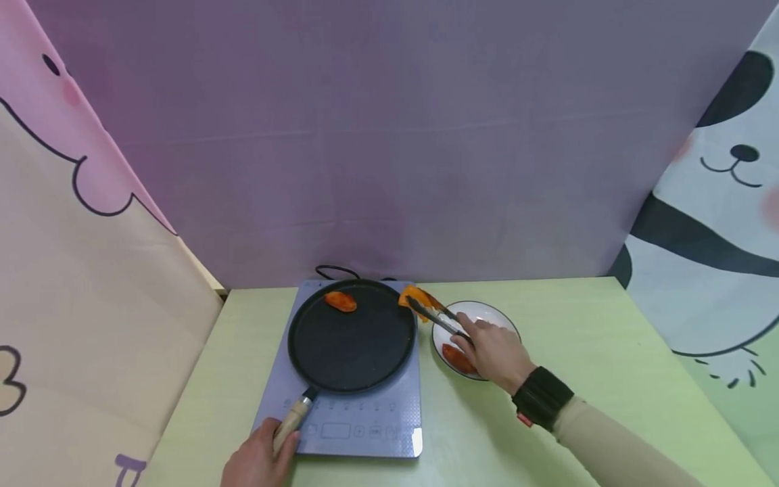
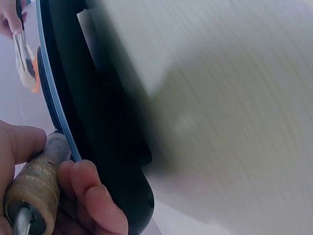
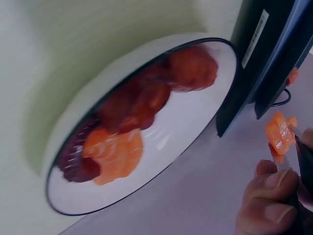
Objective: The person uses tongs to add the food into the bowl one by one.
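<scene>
My left hand grips the wooden handle of a flat black frying pan. The left wrist view shows thumb and fingers around that handle. My right hand holds tongs that pinch an orange, white-streaked slice of what looks like salmon, raised beside the pan's right rim. One reddish-orange piece lies on the pan's far left part. Below the right hand, a white dark-rimmed plate carries red pieces and another orange slice, partly hidden by the hand in the head view.
The pan sits on a flat induction cooker, with a black cable behind it. The pale green table extends to the right. A purple backdrop stands at the back, with printed cloth panels on both sides.
</scene>
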The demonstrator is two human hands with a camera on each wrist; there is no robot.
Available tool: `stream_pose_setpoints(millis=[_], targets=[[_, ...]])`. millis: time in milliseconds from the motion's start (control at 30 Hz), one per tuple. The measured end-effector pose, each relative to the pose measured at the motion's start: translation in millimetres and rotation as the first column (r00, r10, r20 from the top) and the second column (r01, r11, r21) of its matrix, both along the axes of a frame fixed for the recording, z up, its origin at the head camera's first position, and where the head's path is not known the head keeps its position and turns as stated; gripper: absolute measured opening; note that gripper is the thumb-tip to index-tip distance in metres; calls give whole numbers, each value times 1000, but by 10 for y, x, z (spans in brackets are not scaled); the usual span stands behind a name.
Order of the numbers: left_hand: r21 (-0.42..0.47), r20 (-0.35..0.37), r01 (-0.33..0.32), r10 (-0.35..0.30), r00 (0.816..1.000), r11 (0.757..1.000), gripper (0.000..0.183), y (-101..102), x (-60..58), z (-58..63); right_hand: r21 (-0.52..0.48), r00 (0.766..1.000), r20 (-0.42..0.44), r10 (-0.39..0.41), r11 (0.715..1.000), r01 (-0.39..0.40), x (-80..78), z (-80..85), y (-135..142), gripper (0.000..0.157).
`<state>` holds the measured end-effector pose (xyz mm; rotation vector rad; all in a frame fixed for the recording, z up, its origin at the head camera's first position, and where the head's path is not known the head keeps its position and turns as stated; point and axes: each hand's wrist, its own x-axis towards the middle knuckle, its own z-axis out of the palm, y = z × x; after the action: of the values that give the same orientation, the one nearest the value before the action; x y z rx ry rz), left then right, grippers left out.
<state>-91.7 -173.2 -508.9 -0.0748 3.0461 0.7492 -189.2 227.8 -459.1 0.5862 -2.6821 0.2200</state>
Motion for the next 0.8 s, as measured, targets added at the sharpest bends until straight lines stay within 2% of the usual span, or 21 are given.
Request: stream_pose_setpoints(millis=[467, 800], targets=[[9, -6, 5, -5, 1000, 1000, 29, 13, 0, 23, 17, 999, 36, 7, 1000, -7, -163, -44, -335, 36], [5, 0, 4, -4, 1000, 1000, 29, 2, 0, -4, 7, 995, 93, 38, 999, -39, -200, -69, -480, 40]])
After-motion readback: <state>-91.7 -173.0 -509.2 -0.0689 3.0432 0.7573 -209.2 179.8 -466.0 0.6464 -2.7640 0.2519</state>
